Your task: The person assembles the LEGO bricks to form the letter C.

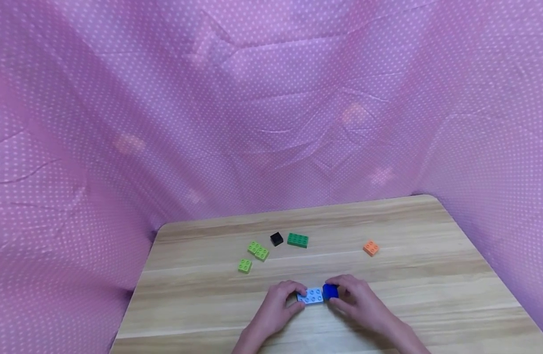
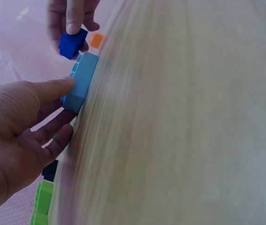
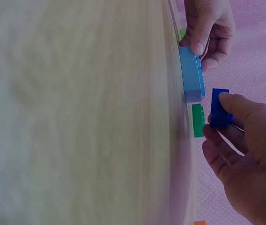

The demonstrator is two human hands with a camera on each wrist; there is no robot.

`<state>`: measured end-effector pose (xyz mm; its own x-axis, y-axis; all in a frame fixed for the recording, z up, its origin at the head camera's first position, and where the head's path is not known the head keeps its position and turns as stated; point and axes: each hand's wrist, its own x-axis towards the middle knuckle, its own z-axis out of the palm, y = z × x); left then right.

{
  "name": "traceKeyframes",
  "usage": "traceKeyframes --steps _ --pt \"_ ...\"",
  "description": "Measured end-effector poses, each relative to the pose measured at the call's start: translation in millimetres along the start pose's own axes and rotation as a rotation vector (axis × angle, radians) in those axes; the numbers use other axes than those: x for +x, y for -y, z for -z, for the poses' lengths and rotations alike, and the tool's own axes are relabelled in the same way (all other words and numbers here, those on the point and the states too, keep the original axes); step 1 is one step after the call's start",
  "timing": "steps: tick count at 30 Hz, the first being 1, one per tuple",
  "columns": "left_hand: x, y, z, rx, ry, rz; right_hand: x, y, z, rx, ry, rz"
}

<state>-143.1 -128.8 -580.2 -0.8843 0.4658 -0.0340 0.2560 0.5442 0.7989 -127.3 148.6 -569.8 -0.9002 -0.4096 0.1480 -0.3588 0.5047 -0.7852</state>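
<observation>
A light blue toy brick (image 1: pixel 314 296), longer than wide and studs up, lies on the table near its front. My left hand (image 1: pixel 277 306) grips its left end between thumb and fingers. Just off the brick's right end, my right hand (image 1: pixel 358 301) pinches a dark blue brick (image 1: pixel 330 291) between thumb and fingers. In the right wrist view the dark blue brick (image 3: pixel 220 108) is raised off the table, tilted a little, its studs turned toward the palm side. The left wrist view shows the light blue brick (image 2: pixel 82 82) resting flat under the left thumb.
Farther back on the wooden table (image 1: pixel 187 285) lie several lime green bricks (image 1: pixel 258 250), a black brick (image 1: pixel 276 239) and a green brick (image 1: pixel 298 240). An orange brick (image 1: pixel 371 248) sits to the right. Pink dotted cloth (image 1: pixel 271 123) hangs around the table's back and sides.
</observation>
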Motion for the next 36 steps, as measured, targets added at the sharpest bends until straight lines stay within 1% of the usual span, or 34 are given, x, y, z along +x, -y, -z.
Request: traceKeyframes --steps 7,17,21,26,31,36 --pt "-4.0 -4.5 -6.8 0.004 -0.01 0.014 -5.3 -4.7 -2.6 -0.035 0.018 0.073" --pt "-5.7 -3.9 -7.4 0.024 -0.016 0.043 -4.4 -4.2 -4.5 -0.041 0.061 0.047" --pt "-5.2 -3.5 -8.3 0.024 -0.017 0.044 -4.0 -4.3 -5.0 -0.043 0.049 0.058" --pt "-4.5 -2.6 -8.7 0.024 -0.018 0.052 -2.1 -4.1 -5.6 -0.019 0.029 0.098" --pt "-4.5 -2.4 -8.1 0.022 -0.014 0.061 0.0 -2.9 -6.7 0.012 0.05 0.116" --pt "-4.3 -3.2 -6.8 0.014 -0.007 0.067 2.2 -1.1 -7.4 0.004 0.074 0.098"
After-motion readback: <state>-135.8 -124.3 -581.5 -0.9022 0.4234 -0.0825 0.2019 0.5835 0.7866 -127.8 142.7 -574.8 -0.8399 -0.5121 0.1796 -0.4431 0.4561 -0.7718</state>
